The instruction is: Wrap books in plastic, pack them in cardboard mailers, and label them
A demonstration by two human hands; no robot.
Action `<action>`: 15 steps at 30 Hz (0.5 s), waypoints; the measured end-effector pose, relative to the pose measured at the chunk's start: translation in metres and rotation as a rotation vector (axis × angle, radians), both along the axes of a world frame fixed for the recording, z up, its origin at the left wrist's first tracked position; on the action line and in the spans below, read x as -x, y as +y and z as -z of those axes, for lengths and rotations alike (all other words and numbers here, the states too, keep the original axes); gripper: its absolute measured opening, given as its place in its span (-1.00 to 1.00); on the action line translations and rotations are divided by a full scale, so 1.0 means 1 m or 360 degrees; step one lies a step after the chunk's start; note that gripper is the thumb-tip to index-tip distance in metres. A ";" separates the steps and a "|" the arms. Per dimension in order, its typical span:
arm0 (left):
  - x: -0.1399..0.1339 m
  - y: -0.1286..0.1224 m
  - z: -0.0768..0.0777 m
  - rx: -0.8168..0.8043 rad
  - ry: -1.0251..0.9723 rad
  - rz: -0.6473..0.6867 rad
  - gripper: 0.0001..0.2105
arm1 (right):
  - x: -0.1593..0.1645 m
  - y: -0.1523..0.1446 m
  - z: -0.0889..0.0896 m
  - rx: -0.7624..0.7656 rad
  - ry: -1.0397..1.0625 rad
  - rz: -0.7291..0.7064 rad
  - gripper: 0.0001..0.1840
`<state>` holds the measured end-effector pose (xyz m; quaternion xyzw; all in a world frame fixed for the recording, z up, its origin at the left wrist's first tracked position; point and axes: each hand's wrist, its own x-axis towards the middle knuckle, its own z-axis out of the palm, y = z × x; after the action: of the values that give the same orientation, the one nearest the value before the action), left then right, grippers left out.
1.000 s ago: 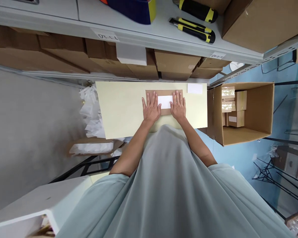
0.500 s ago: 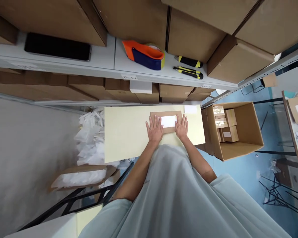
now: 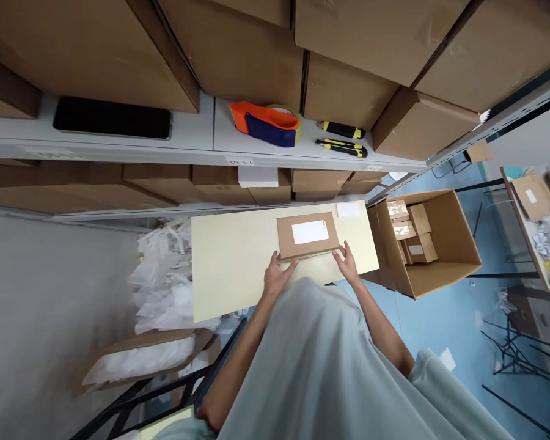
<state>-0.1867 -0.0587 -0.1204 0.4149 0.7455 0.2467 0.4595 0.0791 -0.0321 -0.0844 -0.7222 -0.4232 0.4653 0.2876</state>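
Brown cardboard parcel (image 3: 308,249) rests before you on the pale table (image 3: 233,269), white label (image 3: 310,232) uppermost, likely to keep it readable. Your left hand (image 3: 276,277) and right hand (image 3: 348,264) meet the parcel's two near corners, thumbs parted from fingers, seemingly to steady both ends evenly; whether they pinch it or lift its near edge cannot be made out. Off its far right corner is a white slip (image 3: 348,209). Right of the parcel, an open carton (image 3: 385,256) holds smaller boxes (image 3: 421,249). Beyond the parcel, a shelf (image 3: 311,157) bears two cutters (image 3: 343,148), probably for quick reach.
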 end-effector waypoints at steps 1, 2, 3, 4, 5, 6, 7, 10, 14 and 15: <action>0.002 0.002 -0.009 -0.0009 0.0021 -0.0011 -0.17 | -0.002 0.003 -0.007 -0.0057 -0.0029 -0.0004 0.15; 0.005 0.004 -0.019 -0.0057 0.0036 -0.0026 -0.24 | -0.005 0.006 -0.015 -0.0125 -0.0055 -0.0007 0.12; 0.008 0.007 -0.029 -0.0138 0.0056 -0.0040 -0.32 | -0.007 0.009 -0.024 -0.0198 -0.0071 -0.0002 0.08; 0.010 0.010 -0.039 -0.0236 0.0088 -0.0046 -0.41 | -0.009 0.012 -0.032 -0.0269 -0.0080 0.0014 0.03; 0.011 0.014 -0.048 -0.0319 0.0116 -0.0055 -0.48 | -0.011 0.015 -0.039 -0.0325 -0.0088 0.0036 -0.02; 0.010 0.018 -0.055 -0.0373 0.0131 -0.0065 -0.52 | -0.012 0.018 -0.045 -0.0363 -0.0113 0.0062 -0.07; 0.008 0.022 -0.060 -0.0395 0.0136 -0.0072 -0.54 | -0.012 0.019 -0.049 -0.0379 -0.0163 0.0086 -0.12; -0.004 0.032 -0.060 -0.0294 0.0116 -0.0017 -0.62 | -0.013 0.019 -0.051 -0.0275 -0.0437 0.0120 -0.29; -0.017 0.032 -0.042 -0.0053 0.0046 0.0051 -0.69 | -0.015 0.009 -0.039 -0.0029 -0.0616 0.0072 -0.34; -0.018 0.031 -0.037 -0.0035 0.0035 0.0054 -0.67 | -0.016 0.006 -0.036 -0.0007 -0.0597 0.0056 -0.34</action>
<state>-0.1690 -0.0275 -0.0832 0.4353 0.7407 0.2424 0.4507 0.0951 -0.0257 -0.0482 -0.8031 -0.4576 0.3165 0.2133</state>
